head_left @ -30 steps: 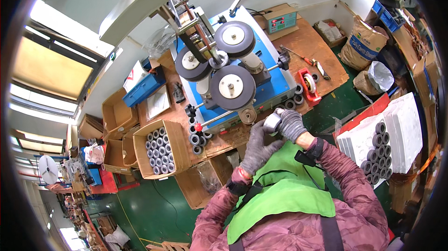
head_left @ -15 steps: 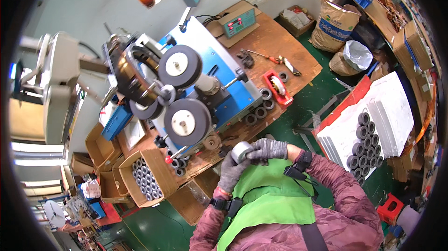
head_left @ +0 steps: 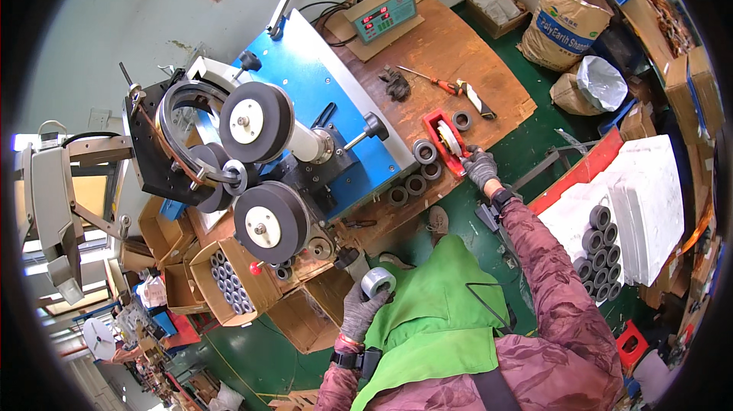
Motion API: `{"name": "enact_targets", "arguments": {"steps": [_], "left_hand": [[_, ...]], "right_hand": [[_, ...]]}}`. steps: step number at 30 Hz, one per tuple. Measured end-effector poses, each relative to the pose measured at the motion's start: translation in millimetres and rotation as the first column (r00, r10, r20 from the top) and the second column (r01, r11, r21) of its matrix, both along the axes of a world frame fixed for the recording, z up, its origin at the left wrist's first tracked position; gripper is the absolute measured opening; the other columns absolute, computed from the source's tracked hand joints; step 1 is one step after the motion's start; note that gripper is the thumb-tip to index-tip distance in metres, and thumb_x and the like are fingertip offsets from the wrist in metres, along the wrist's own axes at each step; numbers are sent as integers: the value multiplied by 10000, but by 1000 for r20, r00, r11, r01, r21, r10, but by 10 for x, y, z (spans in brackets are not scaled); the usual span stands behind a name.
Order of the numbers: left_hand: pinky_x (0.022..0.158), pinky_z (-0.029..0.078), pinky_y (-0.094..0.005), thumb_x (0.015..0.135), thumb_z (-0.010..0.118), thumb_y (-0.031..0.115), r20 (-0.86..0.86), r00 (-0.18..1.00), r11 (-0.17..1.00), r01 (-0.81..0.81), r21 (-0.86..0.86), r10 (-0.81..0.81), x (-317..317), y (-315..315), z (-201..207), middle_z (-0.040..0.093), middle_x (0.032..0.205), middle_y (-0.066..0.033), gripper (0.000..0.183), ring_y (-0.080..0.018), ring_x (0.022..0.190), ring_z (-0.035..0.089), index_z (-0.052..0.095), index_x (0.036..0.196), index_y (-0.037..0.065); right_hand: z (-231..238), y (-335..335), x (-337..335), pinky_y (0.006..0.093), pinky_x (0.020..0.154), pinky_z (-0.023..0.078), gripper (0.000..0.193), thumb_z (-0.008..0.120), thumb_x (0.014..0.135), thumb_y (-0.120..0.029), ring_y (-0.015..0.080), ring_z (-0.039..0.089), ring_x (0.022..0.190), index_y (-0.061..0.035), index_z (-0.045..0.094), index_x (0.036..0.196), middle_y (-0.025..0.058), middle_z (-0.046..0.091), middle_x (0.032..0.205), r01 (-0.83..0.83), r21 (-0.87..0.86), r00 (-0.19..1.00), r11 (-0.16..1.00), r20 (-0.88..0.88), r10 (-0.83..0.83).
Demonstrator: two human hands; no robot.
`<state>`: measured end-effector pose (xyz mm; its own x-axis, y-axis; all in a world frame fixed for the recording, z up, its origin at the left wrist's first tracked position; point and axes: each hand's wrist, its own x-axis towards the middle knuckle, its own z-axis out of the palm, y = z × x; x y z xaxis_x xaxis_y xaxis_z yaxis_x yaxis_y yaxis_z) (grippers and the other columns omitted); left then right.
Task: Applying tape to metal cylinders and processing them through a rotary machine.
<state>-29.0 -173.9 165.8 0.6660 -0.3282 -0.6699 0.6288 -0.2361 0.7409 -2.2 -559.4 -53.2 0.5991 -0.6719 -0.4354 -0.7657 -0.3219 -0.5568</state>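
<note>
My left hand point(head_left: 360, 315), in a grey knit glove, is closed around a thick ring point(head_left: 378, 282) with a shiny silvery surface, held in front of the green apron. My right hand point(head_left: 481, 167), gloved too, reaches out to the near right end of a red tape dispenser point(head_left: 443, 136) on the wooden table's edge. Its fingers are bent together at that end; what they pinch is too small to make out. A white tape roll point(head_left: 450, 140) sits in the dispenser. Several dark grey rings point(head_left: 416, 184) lie beside it, and a single ring point(head_left: 461, 121) behind.
A blue winding machine point(head_left: 321, 98) with large black rollers point(head_left: 271, 224) stands at the left. Cartons hold rings point(head_left: 231, 281) at lower left. More rings point(head_left: 599, 258) sit on white foam slabs point(head_left: 645, 189) at right. A screwdriver point(head_left: 439, 85) and a knife point(head_left: 479, 101) lie on the table point(head_left: 496, 67).
My right hand has left the ring and moved out to the tape dispenser. My left hand keeps the ring, now slightly lower and left. The whole view has shifted.
</note>
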Motion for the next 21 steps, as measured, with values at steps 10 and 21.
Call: {"name": "enact_targets", "arguments": {"steps": [10, 21], "left_hand": [[722, 514, -277, 732, 697, 111, 10, 999, 998, 45, 54, -45, -57, -131, -23, 605, 940, -108, 435, -158, 822, 604, 508, 1090, -48], [706, 512, -265, 735, 686, 101, 27, 999, 997, 33, 75, -35, -53, -165, -51, 609, 928, -105, 417, -157, 758, 614, 514, 1083, -49]], "right_hand": [[58, 160, -353, 290, 754, 469, 557, 694, 670, -182, 209, 608, 849, 20, 459, 1133, 169, 613, 980, 139, 304, 983, 942, 74, -169], [-205, 95, -399, 343, 748, 459, 690, 694, 709, -235, 270, 594, 818, 16, 360, 1259, 157, 613, 890, 48, 198, 979, 979, 185, -85]]}}
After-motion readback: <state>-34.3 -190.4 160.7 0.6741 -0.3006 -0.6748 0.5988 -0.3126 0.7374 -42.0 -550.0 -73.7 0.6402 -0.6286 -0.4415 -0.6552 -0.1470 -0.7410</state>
